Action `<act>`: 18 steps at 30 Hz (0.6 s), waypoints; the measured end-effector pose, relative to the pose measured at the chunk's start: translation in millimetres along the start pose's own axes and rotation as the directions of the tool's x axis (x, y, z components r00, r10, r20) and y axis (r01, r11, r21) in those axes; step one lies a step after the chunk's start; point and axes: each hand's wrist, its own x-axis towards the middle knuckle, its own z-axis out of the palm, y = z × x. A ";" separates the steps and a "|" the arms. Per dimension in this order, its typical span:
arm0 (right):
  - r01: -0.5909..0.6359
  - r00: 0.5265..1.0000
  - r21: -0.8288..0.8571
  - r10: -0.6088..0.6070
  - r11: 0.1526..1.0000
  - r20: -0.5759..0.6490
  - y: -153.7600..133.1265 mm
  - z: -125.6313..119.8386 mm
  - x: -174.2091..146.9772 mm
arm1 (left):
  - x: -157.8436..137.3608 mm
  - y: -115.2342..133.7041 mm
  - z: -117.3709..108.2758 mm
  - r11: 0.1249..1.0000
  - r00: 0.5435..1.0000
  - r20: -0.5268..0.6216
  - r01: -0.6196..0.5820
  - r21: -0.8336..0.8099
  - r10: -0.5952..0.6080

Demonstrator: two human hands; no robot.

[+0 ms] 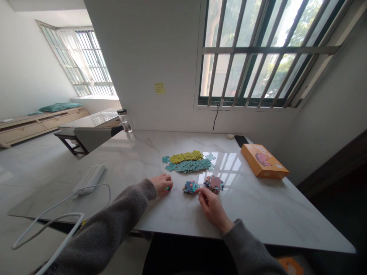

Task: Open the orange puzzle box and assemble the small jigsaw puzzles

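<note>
My left hand (161,183) rests on the white marble table (258,206), its fingers closed around a small colourful puzzle piece (166,188). My right hand (211,206) lies a little to the right, its fingertips touching a small cluster of joined puzzle pieces (190,187). Just beyond the right hand sits a pile of loose colourful pieces (214,183). Farther back lies a spread of teal face-down pieces (190,165) with a row of yellow pieces (186,156) behind it.
An orange puzzle box (263,161) lies at the right. A black phone (241,140) and a small round object sit near the wall. A clear bottle (125,121) stands at the far left corner. A white power adapter (89,178) with cable lies at left.
</note>
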 end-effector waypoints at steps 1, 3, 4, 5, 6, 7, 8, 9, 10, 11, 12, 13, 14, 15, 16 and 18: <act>0.004 1.000 0.000 -0.004 1.000 0.003 0.0 -0.1 0.0 | -0.1 -0.1 -0.1 1.000 1.000 -0.003 -0.002 -0.009 0.002; 0.004 1.000 0.001 -0.004 1.000 0.007 -0.1 -0.1 -0.1 | -0.8 1.3 -2.0 1.000 1.000 -0.011 0.003 -0.020 -0.003; 0.001 1.000 0.001 -0.001 1.000 0.011 -0.1 -0.1 -0.2 | -1.4 3.3 -3.9 1.000 1.000 -0.008 0.009 -0.011 -0.009; -0.004 1.000 0.000 0.004 1.000 0.015 -0.2 0.0 -0.3 | -1.8 6.6 -6.5 1.000 1.000 -0.005 0.020 0.010 -0.020; -0.008 1.000 0.001 0.008 1.000 0.017 -0.3 0.1 -0.4 | -1.9 11.2 -9.5 0.999 0.999 -0.008 0.036 0.040 -0.036; -0.010 1.000 0.003 0.010 1.000 0.018 -0.4 0.2 -0.4 | -1.3 17.1 -12.8 0.996 0.999 -0.018 0.053 0.069 -0.052; -0.013 1.000 0.007 0.013 1.000 0.017 -0.4 0.3 -0.5 | -0.1 24.2 -16.0 0.993 0.997 -0.043 0.069 0.091 -0.065; -0.014 1.000 0.011 0.013 1.000 0.015 -0.4 0.3 -0.6 | 2.1 32.2 -18.9 0.992 0.995 -0.075 0.078 0.096 -0.071; -0.012 1.000 0.014 0.012 1.000 0.012 -0.2 0.4 -0.6 | 5.1 40.9 -21.1 0.994 0.992 -0.105 0.074 0.076 -0.065; -0.010 1.000 0.016 0.009 1.000 0.012 0.0 0.3 -0.7 | 8.8 49.7 -22.4 0.998 0.989 -0.138 0.058 0.040 -0.052; -0.006 1.000 0.017 0.006 1.000 0.013 0.2 0.3 -0.7 | 12.9 58.3 -22.6 0.999 0.985 -0.170 0.037 0.002 -0.036; -0.004 1.000 0.016 0.004 1.000 0.015 0.4 0.2 -0.7 | 17.1 66.1 -21.5 0.999 0.979 -0.201 0.023 -0.029 -0.028; -0.003 1.000 0.014 0.003 1.000 0.017 0.6 0.0 -0.7 | 21.1 72.9 -19.1 0.998 0.974 -0.224 0.017 -0.054 -0.029; -0.003 1.000 0.012 0.003 1.000 0.019 0.6 -0.2 -0.7 | 24.7 78.5 -15.6 0.997 0.970 -0.240 0.018 -0.077 -0.036; -0.005 1.000 0.009 0.005 1.000 0.020 0.5 -0.4 -0.6 | 27.6 82.6 -11.1 0.995 0.967 -0.250 0.024 -0.100 -0.049; -0.007 1.000 0.003 0.007 1.000 0.020 -0.1 -0.7 -0.5 | 31.5 86.9 -0.5 0.989 0.960 -0.269 0.041 -0.145 -0.079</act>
